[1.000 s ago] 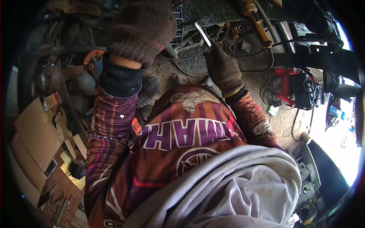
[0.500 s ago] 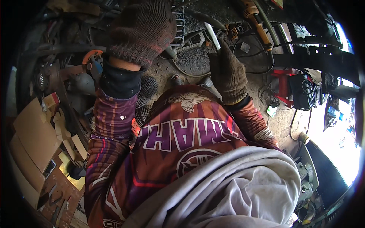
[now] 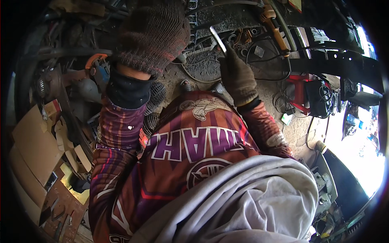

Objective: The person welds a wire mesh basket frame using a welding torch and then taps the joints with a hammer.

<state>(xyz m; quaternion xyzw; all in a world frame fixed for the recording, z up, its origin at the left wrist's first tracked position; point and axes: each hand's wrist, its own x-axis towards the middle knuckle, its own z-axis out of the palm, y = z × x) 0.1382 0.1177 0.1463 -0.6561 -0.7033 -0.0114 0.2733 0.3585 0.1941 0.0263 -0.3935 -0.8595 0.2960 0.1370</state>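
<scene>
A knitted brown work glove covers my left hand [image 3: 156, 38], raised high at the upper left. Its fingers curl away from view, closed, and whatever they hold is hidden behind the back of the glove. My right hand [image 3: 239, 81], also gloved, is lower and to the right, closed around one end of a slim, flat, light-grey metal bar [image 3: 218, 39]. The bar's free end points up and left, toward a dark curved piece [image 3: 212, 24] near the top. I cannot tell whether the two touch.
An orange-and-dark power tool [image 3: 275, 32] with a cable lies at the upper right. Farther right are a red-framed item [image 3: 299, 93] and a black case with coiled cables [image 3: 319, 97]. Cardboard [image 3: 36, 146] stands at the left, near an orange-and-blue tool [image 3: 98, 67].
My right hand has shifted slightly left, carrying the metal bar; the bar's free end is now farther left and a little lower. My left hand stays almost where it was.
</scene>
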